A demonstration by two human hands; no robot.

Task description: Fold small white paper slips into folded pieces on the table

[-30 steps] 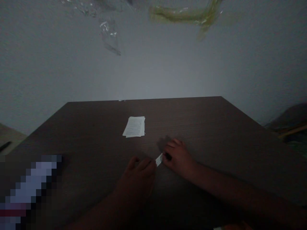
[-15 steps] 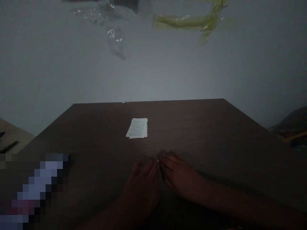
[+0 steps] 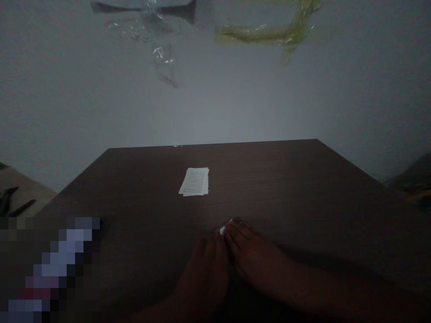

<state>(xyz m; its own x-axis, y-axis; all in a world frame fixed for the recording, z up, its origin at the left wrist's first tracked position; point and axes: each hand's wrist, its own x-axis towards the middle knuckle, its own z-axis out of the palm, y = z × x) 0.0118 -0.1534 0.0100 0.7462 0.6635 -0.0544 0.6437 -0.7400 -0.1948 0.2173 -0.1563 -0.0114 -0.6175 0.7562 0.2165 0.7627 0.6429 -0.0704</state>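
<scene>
Near the front of the dark wooden table (image 3: 262,179), my two hands meet over a small white piece of paper (image 3: 226,227). Only a narrow strip of it shows between the fingertips; the rest is hidden beneath them. My right hand (image 3: 252,249) has its fingers pressed together on the paper from the right. From the left, my left hand (image 3: 207,267) holds its curled fingers against the paper's near end. Beyond the hands lies a stack of small printed sheets (image 3: 194,181), slightly uneven at its edges and touched by neither hand.
A pale wall (image 3: 215,107) rises behind the table, with clear tape (image 3: 164,58) and yellow tape (image 3: 262,33) stuck on it. A blurred-out object (image 3: 60,260) lies at the left. Dark items sit on a light surface (image 3: 30,190) beyond the left table edge.
More of the white paper now shows between my fingertips. My left hand has shifted slightly right and nearer to me. The printed stack stays in place; the view has moved a little.
</scene>
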